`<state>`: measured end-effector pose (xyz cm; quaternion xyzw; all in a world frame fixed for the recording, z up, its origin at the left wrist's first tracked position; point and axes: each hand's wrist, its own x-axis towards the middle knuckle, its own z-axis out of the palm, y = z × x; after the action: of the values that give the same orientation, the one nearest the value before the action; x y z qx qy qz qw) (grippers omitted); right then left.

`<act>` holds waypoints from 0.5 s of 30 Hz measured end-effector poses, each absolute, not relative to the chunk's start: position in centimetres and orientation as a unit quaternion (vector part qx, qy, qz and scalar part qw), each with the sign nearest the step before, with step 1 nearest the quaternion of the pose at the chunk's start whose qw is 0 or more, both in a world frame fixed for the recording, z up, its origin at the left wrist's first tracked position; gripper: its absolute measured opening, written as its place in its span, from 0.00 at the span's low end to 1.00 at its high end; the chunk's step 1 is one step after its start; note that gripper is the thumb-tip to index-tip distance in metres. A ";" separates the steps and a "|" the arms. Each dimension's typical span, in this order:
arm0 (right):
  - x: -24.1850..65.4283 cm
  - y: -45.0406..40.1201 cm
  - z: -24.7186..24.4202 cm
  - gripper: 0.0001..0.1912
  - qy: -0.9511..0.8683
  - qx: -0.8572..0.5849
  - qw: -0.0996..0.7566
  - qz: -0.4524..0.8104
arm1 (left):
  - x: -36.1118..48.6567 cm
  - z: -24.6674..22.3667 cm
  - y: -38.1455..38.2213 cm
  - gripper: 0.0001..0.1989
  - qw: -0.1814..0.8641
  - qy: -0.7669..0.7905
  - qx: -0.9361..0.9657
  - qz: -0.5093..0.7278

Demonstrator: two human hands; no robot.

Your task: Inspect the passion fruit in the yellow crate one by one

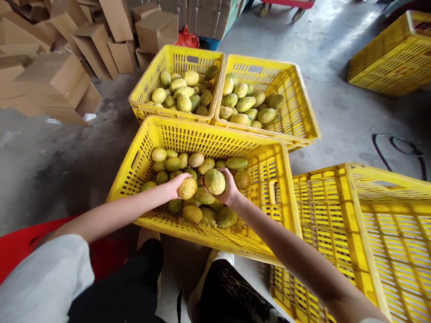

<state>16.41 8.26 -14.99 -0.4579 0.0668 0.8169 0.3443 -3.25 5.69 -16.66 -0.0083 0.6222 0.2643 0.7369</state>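
While both arms reach down into the near yellow crate (158, 134), each hand has a fruit of its own. The left hand (175, 186) is curled around a yellowish fruit (187, 188), fingers wrapped behind it and the thumb over its top, so the fruit sits at the fingertip end of the hand, lifted just above the heap. The right hand (229, 190) is closed under and behind a rounder green-yellow fruit (214, 181), which rests in the palm with the fingers bent up along its far side; this fruit stands a little higher than the other and just beside it, the two nearly touching over the middle of the crate. Below and around both hands lies the pile of loose fruit (198, 211), green to yellow, filling the crate's floor. Beyond this crate stand two more yellow crates side by side, the far left crate (148, 87) and the far right crate (303, 112), each holding similar fruit. To the right, an upturned yellow crate (370, 233) lies on its side against the near one, and another yellow crate (387, 58) sits tilted farther off. Cardboard boxes (54, 80) are heaped on the concrete floor (50, 157) at the left. The person's dark trousers (128, 291) and a red seat (20, 246) show at the bottom edge.
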 end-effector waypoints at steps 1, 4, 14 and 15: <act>16.2 8.2 -14.5 0.21 0.075 -0.469 0.342 0.811 | -3.3 -16.5 5.7 0.09 0.733 0.628 -0.019 0.262; 15.6 7.9 -13.5 0.21 0.071 -0.501 0.335 0.795 | -3.2 -15.8 5.9 0.13 0.725 0.630 -0.073 0.269; 15.5 8.3 -15.3 0.10 0.045 -0.515 0.359 0.777 | -2.8 -13.8 5.9 0.12 0.720 0.616 -0.108 0.300; 15.4 8.2 -15.1 0.07 0.054 -0.519 0.360 0.774 | -2.7 -13.7 5.9 0.11 0.718 0.625 -0.087 0.294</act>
<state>15.44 8.23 -15.13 -0.5186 0.0539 0.7735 0.3603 -2.70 5.90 -13.70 -0.0866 0.6248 0.2938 0.7182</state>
